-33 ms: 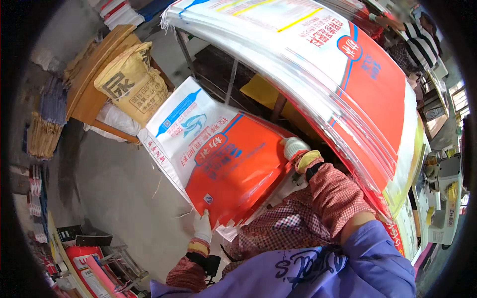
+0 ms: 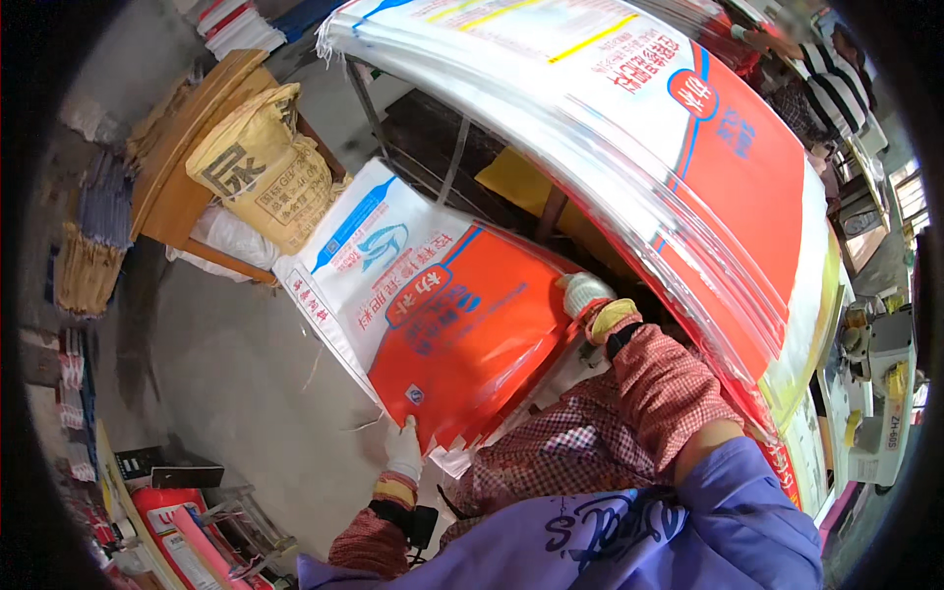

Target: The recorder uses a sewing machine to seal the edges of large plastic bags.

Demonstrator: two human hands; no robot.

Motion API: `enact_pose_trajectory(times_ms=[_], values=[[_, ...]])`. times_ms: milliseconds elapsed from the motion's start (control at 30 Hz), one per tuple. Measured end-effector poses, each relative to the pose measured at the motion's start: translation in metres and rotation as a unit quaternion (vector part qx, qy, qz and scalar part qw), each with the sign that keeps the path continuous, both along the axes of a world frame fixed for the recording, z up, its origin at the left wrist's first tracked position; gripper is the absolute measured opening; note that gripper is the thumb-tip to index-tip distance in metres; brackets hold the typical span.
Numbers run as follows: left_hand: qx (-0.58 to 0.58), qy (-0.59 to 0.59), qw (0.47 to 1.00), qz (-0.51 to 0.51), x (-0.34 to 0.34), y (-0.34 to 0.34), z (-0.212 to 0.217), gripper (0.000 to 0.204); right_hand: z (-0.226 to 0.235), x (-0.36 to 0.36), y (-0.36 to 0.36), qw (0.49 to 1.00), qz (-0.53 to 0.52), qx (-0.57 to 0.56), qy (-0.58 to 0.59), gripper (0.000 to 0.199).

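Head view, left hand (image 2: 404, 444) and right hand (image 2: 584, 292) gripping red-and-white sack (image 2: 442, 324), fingertips hidden behind it.

Packaging workshop or bag warehouse. Thick stack of printed woven sacks (image 2: 688, 147), red and white, draped over a metal-framed table (image 2: 413, 147). Bare concrete floor (image 2: 236, 393). Filled yellow sack (image 2: 261, 167) on a wooden pallet (image 2: 172, 187). Bundled flat stock (image 2: 88, 265) against the wall; sewing-type machine (image 2: 885, 393) at right.

Grey concrete floor (image 2: 236, 364), wooden table (image 2: 172, 187) bearing a yellow sack (image 2: 261, 172), paper stacks (image 2: 88, 265) at left, machine (image 2: 880, 393) at right, daylight.
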State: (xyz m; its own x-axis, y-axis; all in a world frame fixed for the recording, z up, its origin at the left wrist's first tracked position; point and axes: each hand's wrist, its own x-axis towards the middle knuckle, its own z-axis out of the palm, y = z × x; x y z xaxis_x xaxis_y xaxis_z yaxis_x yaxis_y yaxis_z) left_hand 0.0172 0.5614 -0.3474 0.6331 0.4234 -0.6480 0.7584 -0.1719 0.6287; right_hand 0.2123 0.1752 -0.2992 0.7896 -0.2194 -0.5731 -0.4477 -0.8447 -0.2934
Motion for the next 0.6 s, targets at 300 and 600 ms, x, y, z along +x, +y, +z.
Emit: enact_pose_trajectory(times_ms=[300,600], values=[[0.144,-0.058,0.974,-0.165,0.044,-0.035,0.027,0.040,-0.020,-0.003,-0.010,0.816,0.480,-0.308,-0.094,0.024],[0.346,0.052,0.864,-0.362,0.077,-0.032,0.057,0.057,0.179,-0.112,-0.009,0.874,0.126,0.446,-0.148,0.024]])
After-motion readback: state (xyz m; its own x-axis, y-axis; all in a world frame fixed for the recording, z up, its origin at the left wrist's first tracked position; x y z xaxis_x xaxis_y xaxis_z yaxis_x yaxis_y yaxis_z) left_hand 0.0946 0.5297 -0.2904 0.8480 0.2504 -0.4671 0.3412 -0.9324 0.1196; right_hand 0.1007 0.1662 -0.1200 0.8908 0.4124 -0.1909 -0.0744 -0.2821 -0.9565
